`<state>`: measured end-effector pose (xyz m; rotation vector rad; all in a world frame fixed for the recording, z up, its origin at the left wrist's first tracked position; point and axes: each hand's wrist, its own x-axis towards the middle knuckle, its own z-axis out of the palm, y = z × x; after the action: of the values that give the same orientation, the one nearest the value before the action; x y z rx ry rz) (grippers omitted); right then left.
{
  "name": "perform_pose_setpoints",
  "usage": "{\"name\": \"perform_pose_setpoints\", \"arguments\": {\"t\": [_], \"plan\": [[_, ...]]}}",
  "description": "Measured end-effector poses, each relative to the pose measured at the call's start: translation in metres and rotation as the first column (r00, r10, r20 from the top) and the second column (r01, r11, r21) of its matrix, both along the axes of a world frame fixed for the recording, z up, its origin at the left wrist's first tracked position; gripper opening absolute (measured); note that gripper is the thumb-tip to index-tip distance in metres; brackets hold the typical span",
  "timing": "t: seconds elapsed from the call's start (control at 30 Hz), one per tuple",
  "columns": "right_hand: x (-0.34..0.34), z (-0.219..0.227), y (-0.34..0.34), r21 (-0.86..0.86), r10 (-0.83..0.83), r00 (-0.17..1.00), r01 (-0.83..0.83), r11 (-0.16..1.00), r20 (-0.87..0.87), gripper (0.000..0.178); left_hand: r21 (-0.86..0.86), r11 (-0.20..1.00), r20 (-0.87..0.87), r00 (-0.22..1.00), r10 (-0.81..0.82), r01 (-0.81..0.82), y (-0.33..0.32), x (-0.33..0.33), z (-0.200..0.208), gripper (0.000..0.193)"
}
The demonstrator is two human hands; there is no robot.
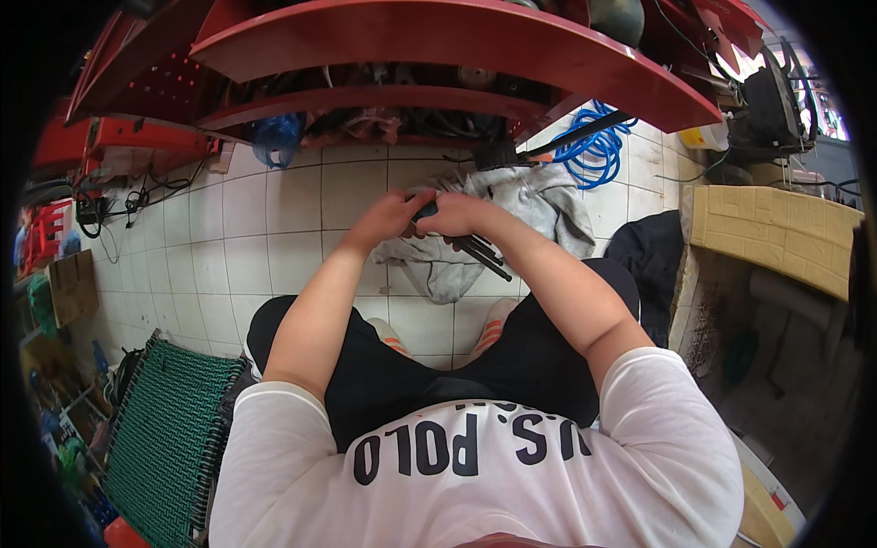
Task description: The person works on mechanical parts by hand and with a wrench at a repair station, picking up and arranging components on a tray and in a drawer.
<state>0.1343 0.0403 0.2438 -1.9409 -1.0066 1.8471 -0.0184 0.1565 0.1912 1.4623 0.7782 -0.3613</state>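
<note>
My hands meet in front of me above a grey cloth (445, 279) spread on the floor. My left hand (388, 219) is closed, its fingers around a small dark piece (425, 211) that shows between the two hands. My right hand (455, 217) is closed on a bundle of thin black rods (486, 256), which stick out below its fingers toward my right knee and look like hex keys. Whether the dark piece and the rods are one item cannot be made out, since my fingers cover where they would join.
A red metal shelf unit (438, 36) stands ahead, with a black brush (496, 156) by its lower edge. A coiled blue hose (598, 151) lies beyond the cloth. Cardboard (776, 233) is at the right; a green woven seat (169, 425) is at the left.
</note>
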Motion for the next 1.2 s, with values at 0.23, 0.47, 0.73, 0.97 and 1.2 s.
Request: {"name": "perform_pose_setpoints", "arguments": {"t": [0.23, 0.47, 0.73, 0.97, 1.2], "plan": [[-0.002, -0.015, -0.001, -0.073, 0.096, 0.994, -0.092, 0.993, 0.051, 0.046, -0.065, 0.998, 0.011, 1.0, 0.015, -0.014, 0.001, -0.006, -0.003, 0.059], [0.001, -0.014, -0.003, -0.049, 0.129, 0.985, -0.124, 0.991, 0.113, 0.056, -0.154, 0.983, 0.056, 0.992, 0.113, -0.103, 0.0, -0.005, 0.007, 0.057], [-0.001, 0.0, -0.01, -0.029, 0.279, 0.931, -0.28, 0.96, 0.237, 0.063, -0.197, 0.98, -0.02, 1.0, 0.014, -0.017, 0.0, -0.006, 0.012, 0.058], [-0.004, 0.005, -0.011, -0.058, 0.233, 0.956, -0.226, 0.972, 0.178, 0.057, 0.025, 1.0, 0.064, 0.998, 0.013, -0.014, -0.015, 0.0, 0.011, 0.05], [-0.006, -0.002, -0.012, 0.111, 0.257, 0.91, -0.306, 0.945, 0.326, 0.053, 0.122, 0.992, -0.016, 1.0, -0.005, 0.007, -0.014, 0.001, 0.004, 0.05]]}}
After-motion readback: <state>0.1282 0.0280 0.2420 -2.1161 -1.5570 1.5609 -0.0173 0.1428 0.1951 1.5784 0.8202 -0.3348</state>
